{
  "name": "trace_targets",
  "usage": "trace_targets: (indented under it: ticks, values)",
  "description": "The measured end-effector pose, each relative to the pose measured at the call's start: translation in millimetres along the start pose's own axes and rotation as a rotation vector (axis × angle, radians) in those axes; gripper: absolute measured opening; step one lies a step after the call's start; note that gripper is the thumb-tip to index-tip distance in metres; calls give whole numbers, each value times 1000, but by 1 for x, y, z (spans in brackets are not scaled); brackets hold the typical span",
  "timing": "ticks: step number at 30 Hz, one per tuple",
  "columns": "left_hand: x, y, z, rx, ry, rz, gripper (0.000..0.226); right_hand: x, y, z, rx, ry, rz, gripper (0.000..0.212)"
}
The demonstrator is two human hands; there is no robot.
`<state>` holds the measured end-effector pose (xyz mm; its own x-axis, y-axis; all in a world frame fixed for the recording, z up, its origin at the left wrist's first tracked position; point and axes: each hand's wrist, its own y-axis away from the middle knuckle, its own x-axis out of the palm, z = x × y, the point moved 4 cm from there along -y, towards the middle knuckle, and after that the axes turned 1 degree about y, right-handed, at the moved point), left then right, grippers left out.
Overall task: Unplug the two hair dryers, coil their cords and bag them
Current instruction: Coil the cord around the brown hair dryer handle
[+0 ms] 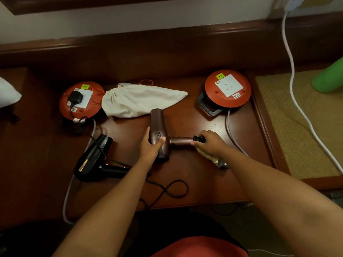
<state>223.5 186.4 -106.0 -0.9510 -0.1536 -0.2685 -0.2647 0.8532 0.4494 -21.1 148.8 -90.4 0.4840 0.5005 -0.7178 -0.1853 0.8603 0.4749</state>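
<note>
Left hand clamps bronze-brown metallic hair dryer barrel mid-desk, steadying it, I judge. Right hand grasps handle end at black ribbed cord collar, likely for coiling. Glossy black hair dryer remains plugged at left.

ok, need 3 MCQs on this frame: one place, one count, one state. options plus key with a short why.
1. Where does the cloth bag lie?
A. between the two socket reels
B. on the woven mat
C. under the black dryer

2. How many hair dryers show?
A. one
B. two
C. three

3. The right reel's socket is:
A. holding a plug
B. empty
C. covered

Key: 1 A, it lies between the left reel and the right reel. 2 B, a black dryer and a brown dryer. 3 B, its holes show bare.
</note>
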Motion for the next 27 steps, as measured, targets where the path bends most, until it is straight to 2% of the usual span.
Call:
trace_targets:
  ticks: [7, 14, 19, 24, 27]
  values:
    - [4, 1, -4, 23, -48, -2, 82, -9, -4, 0, 37, -82, 73, 41]
    - [6, 3, -9, 41, -102, -19, 80, -15, -5, -2, 30, -109, 5, 37]
    - [8, 2, -14, 101, -247, -37, 79, -16, -2, -1, 10, -79, -24, 30]
    - [8, 6, -20, 163, -399, -39, 75, -15, 1, -2, -10, 14, -50, 48]
    - [9, 11, -23, 177, -470, -35, 74, -16, 7, 0, -13, 23, -69, 52]
